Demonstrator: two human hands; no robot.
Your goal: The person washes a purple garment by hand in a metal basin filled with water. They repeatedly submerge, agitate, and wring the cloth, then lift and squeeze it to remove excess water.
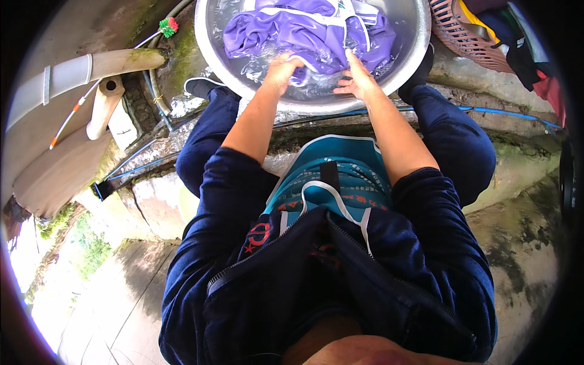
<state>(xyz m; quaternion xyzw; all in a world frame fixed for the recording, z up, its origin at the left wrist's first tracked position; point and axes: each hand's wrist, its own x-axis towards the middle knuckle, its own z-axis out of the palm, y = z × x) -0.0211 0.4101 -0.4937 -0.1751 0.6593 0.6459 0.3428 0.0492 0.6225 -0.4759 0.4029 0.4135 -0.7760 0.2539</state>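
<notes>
A wide metal basin (pixel 420 45) holds water and a wet purple garment (pixel 304 36) with white trim, bunched up and partly under water. My left hand (pixel 281 72) reaches over the near rim, its fingers closed on the near edge of the garment. To its right, my right hand (pixel 359 79) is open at the garment's edge, thumb up and fingers apart, just inside the rim. Water ripples between the two hands. Some of the left fingertips are hidden by cloth and water.
A brown plastic basket (pixel 462 36) with dark, yellow and red clothes stands right of the basin. Blue hoses (pixel 486 111) run along the wet ground. At left lie a pale pipe (pixel 109 68) and a thin stick with a green and red brush head (pixel 168 27).
</notes>
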